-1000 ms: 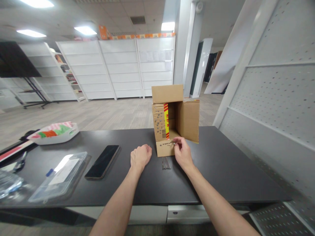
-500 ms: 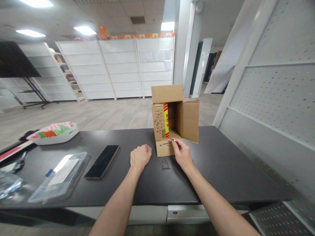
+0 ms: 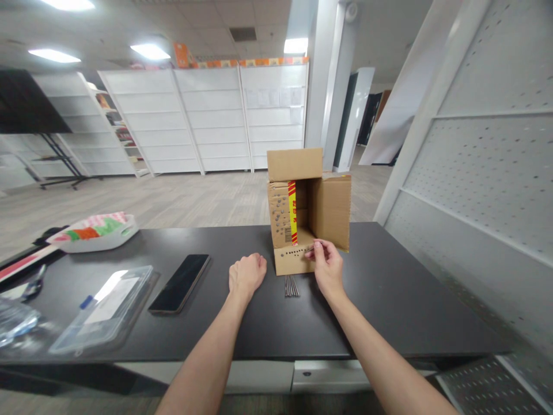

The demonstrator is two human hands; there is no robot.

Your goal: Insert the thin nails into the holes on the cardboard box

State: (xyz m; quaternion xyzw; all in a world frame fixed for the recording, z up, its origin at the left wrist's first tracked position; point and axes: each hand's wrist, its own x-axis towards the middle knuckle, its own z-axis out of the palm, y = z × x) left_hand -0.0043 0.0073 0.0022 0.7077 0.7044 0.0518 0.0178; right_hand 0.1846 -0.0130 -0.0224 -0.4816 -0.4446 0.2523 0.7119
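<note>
A cardboard box [image 3: 334,213] stands on the black table with its flaps spread and its opening facing me. Round grey metal heads dot its left flap, and a row of small dark holes runs along the front lower flap [image 3: 287,266]. My right hand [image 3: 329,268] is at the right end of that row, thumb and fingers pinched on a thin metal nail [image 3: 309,250], mostly hidden. Several more nails [image 3: 291,286] lie side by side on the table just before the flap. My left hand [image 3: 247,273] rests on the table left of the box, curled into a loose fist.
Left of my hands lie a black phone [image 3: 180,283] and a clear plastic case [image 3: 106,308]. A white basket [image 3: 99,243] with colourful contents sits farther back. Crumpled clear plastic [image 3: 17,323] is at the left edge. A perforated grey panel [image 3: 488,173] rises on the right.
My right hand has shifted slightly right along the lower flap, uncovering more holes, and the nail in its fingers now points left. My left hand has stayed in place.
</note>
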